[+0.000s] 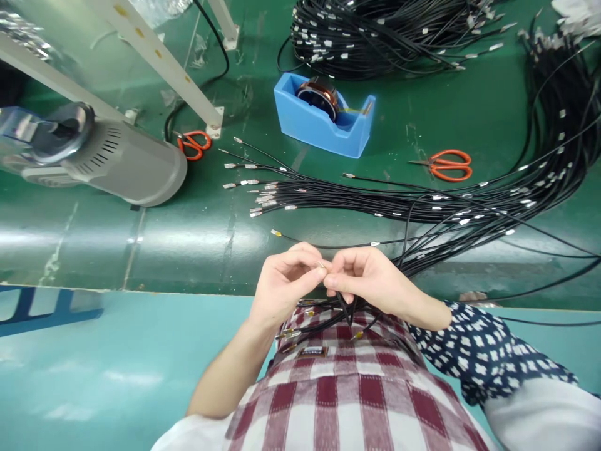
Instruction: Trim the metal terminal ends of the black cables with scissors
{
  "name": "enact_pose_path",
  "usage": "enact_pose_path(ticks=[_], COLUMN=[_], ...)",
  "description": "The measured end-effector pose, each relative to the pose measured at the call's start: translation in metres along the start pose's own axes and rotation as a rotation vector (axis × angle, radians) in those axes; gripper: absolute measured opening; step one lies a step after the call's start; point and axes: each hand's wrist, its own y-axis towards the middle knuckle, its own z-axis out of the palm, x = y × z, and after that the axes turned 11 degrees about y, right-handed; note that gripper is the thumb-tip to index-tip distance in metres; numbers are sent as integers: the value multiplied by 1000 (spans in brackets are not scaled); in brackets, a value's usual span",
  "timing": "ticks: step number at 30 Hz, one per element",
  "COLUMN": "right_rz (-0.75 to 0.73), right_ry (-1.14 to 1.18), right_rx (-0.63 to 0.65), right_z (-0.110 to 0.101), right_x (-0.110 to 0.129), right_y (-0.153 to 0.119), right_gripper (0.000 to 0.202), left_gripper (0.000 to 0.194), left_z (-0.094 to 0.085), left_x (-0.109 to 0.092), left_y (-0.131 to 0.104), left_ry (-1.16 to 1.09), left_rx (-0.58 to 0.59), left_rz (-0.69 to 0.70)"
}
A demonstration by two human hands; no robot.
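Over the table's front edge, my left hand and my right hand meet with fingertips pinched together. Between them is the small pale metallic end of a black cable, mostly hidden by the fingers. Several other black cables with yellow-wrapped ends lie across my lap on the checked apron. Just beyond my hands, a single cable with a yellow-taped tip rests on the table. Behind it stretches a bundle of black cables with white labels and metal terminals, running off to the right.
A blue tape dispenser holds a roll of amber tape. Orange-handled scissors lie at right, with another orange pair beside a grey machine. A large cable coil sits at the back of the green table.
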Motion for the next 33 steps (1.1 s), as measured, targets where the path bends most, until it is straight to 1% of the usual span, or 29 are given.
enact_pose_path(ticks=[3,8,10,13,17,19,22,24,30,33], right_rz=[-10,-49,-84,-118,-37,-19,-23,-15,-19,-16], right_ry=[-23,-54,-43,-33,-51,-36,-29,-42,-39,-33], right_rx=[-10,-54,-83,-113,-63,-25,25,42,98,108], right_z=[-1,-1,0,3,5,5,4,3,-2,-3], right_x=[0,-5,-9,-14,-15,-14,-10,-9,-9,-9], right_y=[0,4,7,11,8,5,3,2,4,4], right_gripper=[37,35,36,37,39,40,40,39,38,39], left_gripper=[4,8,11,16,19,19,36,41,33,28], left_z=[-1,3,7,10,9,6,2,-1,-4,-3], left_x=[0,3,5,5,2,0,0,2,7,6], left_y=[1,3,4,6,6,6,5,5,8,10], left_ry=[-27,-63,-75,-69,-23,-41,-114,-162,-261,-248], left_rx=[2,-37,-71,-155,-229,-207,-107,-48,66,75], left_rz=[-18,-25,-25,-15,-44,-87,-138,-157,-174,-150])
